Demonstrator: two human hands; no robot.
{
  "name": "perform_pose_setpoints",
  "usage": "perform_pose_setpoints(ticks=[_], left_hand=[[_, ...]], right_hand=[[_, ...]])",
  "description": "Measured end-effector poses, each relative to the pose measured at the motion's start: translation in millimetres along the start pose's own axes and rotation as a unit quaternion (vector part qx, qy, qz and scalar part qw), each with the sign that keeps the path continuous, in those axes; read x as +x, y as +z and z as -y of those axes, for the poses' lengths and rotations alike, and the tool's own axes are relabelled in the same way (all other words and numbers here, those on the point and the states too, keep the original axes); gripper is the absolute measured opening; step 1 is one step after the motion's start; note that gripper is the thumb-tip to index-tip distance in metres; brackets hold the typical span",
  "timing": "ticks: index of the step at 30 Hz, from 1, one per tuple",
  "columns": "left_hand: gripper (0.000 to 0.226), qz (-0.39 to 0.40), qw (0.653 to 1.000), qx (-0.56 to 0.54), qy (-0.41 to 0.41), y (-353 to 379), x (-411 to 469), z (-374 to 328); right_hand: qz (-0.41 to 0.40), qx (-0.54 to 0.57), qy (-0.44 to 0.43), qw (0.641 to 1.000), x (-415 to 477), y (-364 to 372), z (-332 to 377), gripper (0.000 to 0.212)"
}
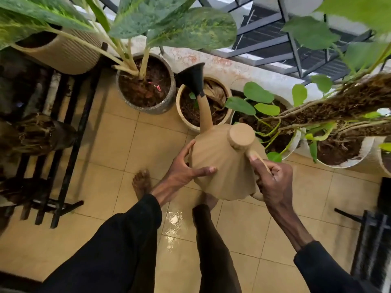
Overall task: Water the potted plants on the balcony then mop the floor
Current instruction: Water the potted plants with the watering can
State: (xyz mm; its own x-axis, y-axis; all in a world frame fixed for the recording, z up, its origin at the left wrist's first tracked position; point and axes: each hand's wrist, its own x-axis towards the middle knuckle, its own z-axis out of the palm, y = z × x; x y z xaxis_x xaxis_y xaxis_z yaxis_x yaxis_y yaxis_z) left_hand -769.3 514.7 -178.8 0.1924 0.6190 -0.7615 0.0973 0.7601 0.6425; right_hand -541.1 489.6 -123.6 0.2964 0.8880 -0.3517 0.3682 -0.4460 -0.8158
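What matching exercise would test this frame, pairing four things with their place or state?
Things:
1. left hand
2. right hand
3. black spout head
4. grey speckled pot

Places or states:
A. holds the large-leaved plant
B. hangs above the beige pot
C. grips the handle of the watering can
D. rests spread on the watering can's side

Pairs: 1-D, 2-C, 3-B, 4-A.

light: soft daylight from railing (275,39) side | glare: wet floor tiles (173,220) | edges: wide-angle bend, leaves (370,9) blurred
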Motion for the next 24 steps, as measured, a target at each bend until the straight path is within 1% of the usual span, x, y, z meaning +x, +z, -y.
perform_pose_setpoints(ticks=[1,5,8,12,14,16,21,24], left_hand=[[0.126,0.000,1.000,-0.002,0.001,-6,-2,0],[0.126,0.017,1.000,0.012,-0.007,-31,-6,0],[0.126,0.030,0.999,0.012,-0.015,-54,-11,-1],[0.119,0.019,0.999,-0.006,-0.039,-89,-17,-1],[0.115,0.008,0.998,-0.010,-0.055,-106,-15,1],[0.120,0.009,0.998,-0.026,-0.063,-126,-14,2],[0.115,0.033,0.990,-0.108,-0.085,-163,-16,3],[0.124,0.043,0.986,-0.130,-0.093,-180,-16,1]], right_hand=[[-0.003,0.005,0.007,1.000,-3,5,1,0.082],[-0.020,0.020,0.032,0.999,-18,23,14,0.095],[-0.023,0.002,0.035,0.999,-22,43,29,0.093],[0.002,-0.028,0.031,0.999,-18,74,58,0.100],[0.017,-0.053,0.021,0.998,-12,91,75,0.092],[0.030,-0.079,0.006,0.996,-5,107,91,0.081],[0.072,-0.152,-0.025,0.985,11,145,133,0.081],[0.093,-0.207,-0.026,0.974,21,164,165,0.075]])
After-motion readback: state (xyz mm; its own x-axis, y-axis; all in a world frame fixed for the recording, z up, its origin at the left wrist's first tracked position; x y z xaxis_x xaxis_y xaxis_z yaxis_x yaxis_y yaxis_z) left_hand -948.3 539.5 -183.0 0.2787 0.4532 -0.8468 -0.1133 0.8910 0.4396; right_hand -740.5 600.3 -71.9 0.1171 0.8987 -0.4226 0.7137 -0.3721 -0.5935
